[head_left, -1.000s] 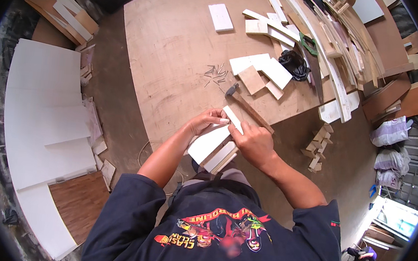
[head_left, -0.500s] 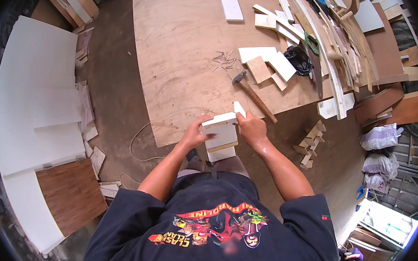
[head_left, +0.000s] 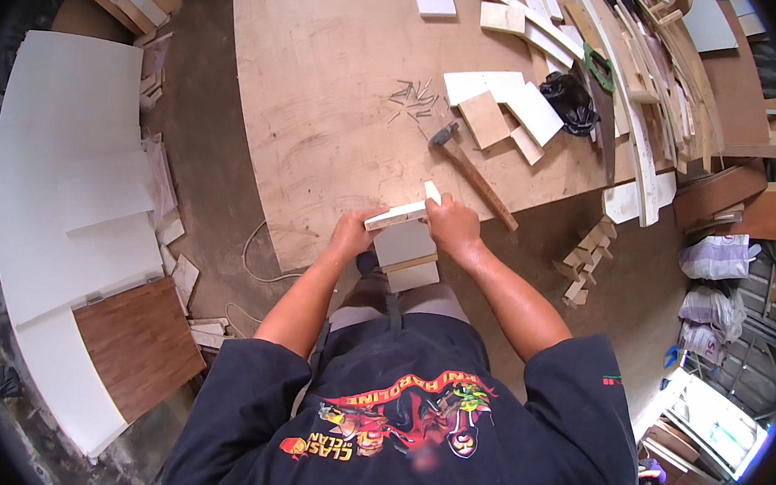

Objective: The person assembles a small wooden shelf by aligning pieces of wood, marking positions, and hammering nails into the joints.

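A small white wooden assembly (head_left: 406, 242) is held in front of my body, over my legs. Along its far end runs a white strip of wood (head_left: 397, 216), slanting up to the right. My left hand (head_left: 352, 233) is closed on the strip's left end. Gripping the other end is my right hand (head_left: 453, 225), beside a short white piece (head_left: 433, 191) that sticks up past its fingers. A bare wood edge crosses the lower assembly. On the table beyond lie a hammer (head_left: 475, 176) with a wooden handle and several loose nails (head_left: 413, 101).
The plywood table (head_left: 315, 127) carries white and bare wood offcuts (head_left: 484, 120), a black plastic bag (head_left: 570, 102) and long strips (head_left: 640, 162). Stepped wooden pieces (head_left: 584, 262) stand on the floor at right. White panels (head_left: 75, 163) fill the left side.
Both hands have shifted slightly left and away from me, and the strip slants more. My left fingers have come off the panel's face. The whole view has also moved a little.
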A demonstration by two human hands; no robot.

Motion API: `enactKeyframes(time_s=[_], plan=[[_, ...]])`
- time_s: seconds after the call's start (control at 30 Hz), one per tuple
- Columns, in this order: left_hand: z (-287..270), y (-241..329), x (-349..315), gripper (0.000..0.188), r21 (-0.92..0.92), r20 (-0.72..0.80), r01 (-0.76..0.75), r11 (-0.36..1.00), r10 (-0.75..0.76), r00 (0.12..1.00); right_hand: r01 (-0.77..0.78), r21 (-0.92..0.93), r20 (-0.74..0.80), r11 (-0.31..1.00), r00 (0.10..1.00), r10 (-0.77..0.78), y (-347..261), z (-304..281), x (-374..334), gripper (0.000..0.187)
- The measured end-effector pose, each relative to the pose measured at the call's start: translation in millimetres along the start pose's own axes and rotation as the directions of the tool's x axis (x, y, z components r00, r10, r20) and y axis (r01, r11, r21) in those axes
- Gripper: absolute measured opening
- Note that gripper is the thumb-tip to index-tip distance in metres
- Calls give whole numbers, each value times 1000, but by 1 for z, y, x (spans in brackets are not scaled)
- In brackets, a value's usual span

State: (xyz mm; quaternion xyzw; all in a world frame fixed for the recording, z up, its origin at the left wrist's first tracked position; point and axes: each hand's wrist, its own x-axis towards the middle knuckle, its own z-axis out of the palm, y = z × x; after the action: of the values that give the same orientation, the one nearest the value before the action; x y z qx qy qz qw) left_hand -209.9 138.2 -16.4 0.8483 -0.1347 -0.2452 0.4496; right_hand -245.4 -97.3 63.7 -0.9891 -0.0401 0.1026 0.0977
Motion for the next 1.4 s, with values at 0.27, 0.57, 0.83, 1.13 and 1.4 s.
enactKeyframes(time_s=[0.27,0.57,0.83,1.13,1.4], plan=[[-19,19,18,29,87,74,36,996,-42,996,-43,38,109,998,993,39,0,-18,22,28],[-21,3,19,28,-10,-12,-32,999,32,999,-79,42,-3,996,997,79,-13,-11,20,25],[-32,-1,35,32,24,7,-18,1000,18,1000,-88,53,-11,995,996,89,-16,-15,37,25],[-30,-6,31,30,-27,-51,-58,998,56,997,-151,140,1,979,988,152,-6,-19,39,21],[-29,-2,28,33,69,-88,-18,997,24,996,-319,549,-53,772,909,413,18,-55,17,24]])
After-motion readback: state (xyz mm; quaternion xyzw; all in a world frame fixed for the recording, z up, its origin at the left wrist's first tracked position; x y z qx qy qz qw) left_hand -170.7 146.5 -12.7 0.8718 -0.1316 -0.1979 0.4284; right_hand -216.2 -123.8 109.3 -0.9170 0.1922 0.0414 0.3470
